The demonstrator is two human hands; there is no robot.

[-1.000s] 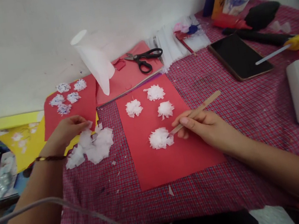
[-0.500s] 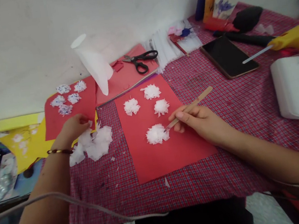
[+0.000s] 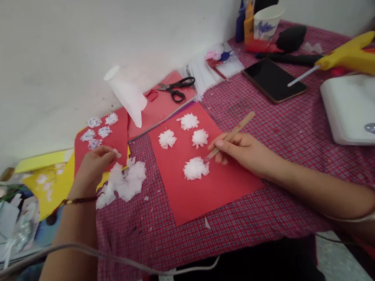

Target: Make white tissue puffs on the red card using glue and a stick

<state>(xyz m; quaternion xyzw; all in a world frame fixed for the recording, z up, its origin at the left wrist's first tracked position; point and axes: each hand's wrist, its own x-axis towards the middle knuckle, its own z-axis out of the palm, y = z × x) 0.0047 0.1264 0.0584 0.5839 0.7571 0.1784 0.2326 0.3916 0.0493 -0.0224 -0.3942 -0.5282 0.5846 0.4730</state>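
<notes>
My right hand (image 3: 236, 149) is closed on a wooden craft stick (image 3: 241, 123). The stick's lower tip touches the right edge of a white tissue-paper tuft (image 3: 195, 169), the nearest of several on a red sheet of paper (image 3: 190, 206). Three more tufts, among them one white tuft (image 3: 189, 121) at the top, sit farther back on the sheet. To the left, my left hand (image 3: 97, 163) pinches a small piece of white tissue paper (image 3: 116, 153). Below it lies a loose heap of tissue pieces (image 3: 128, 180) on the checked cloth.
Scissors (image 3: 178, 88) and a white paper cone (image 3: 128, 97) lie behind. Blue-specked tufts sit on another red sheet (image 3: 82, 156) at left. On the right are a phone (image 3: 273, 80), a yellow glue gun (image 3: 354, 57) and a white box (image 3: 355, 110). A cable (image 3: 121, 261) crosses in front.
The camera view has shifted, showing more of the right side. My left hand has lifted slightly from the heap with the tissue piece. The right hand keeps the stick at the same tuft.
</notes>
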